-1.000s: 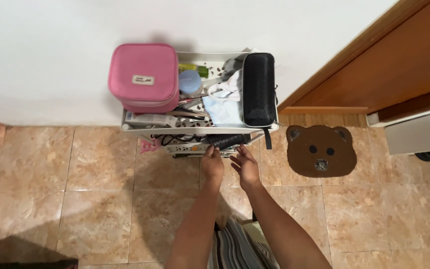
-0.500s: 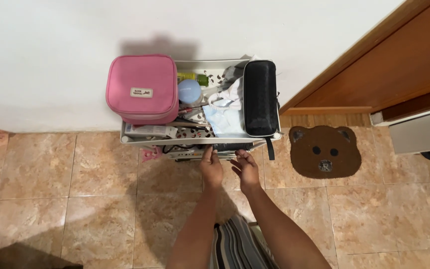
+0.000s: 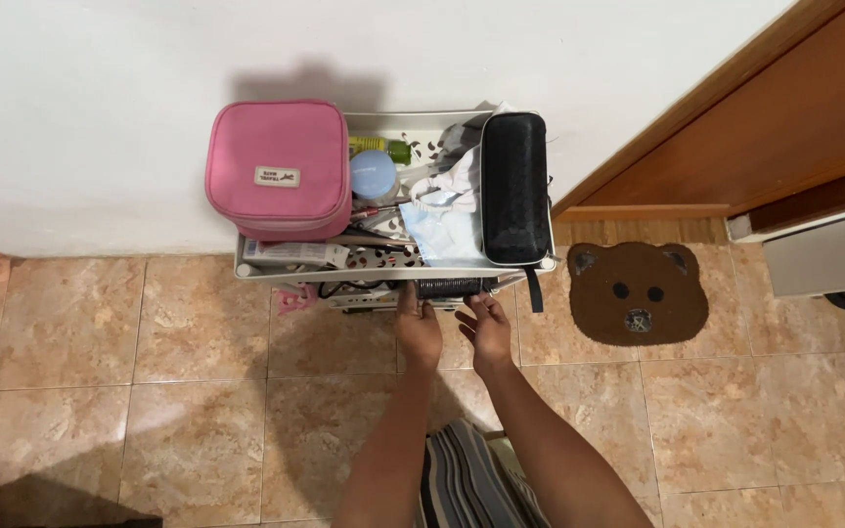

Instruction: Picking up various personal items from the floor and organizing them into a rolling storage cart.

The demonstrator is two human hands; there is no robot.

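A white tiered cart stands against the wall. Its top shelf carries a pink zip case, a long black case, a pale blue face mask, a blue-capped bottle and small tubes. My left hand reaches under the top shelf's front edge, fingers on a black ribbed cylinder lying on the lower shelf. My right hand is just beside it, fingertips at the same cylinder's right part. Whether either hand truly grips it is hidden.
A brown bear-face mat lies on the tiled floor right of the cart. A wooden door stands at the upper right, with a white unit below it. A pink item hangs at the cart's lower left.
Both hands have moved slightly forward toward the cart, and the black cylinder has slid further in under the top shelf.
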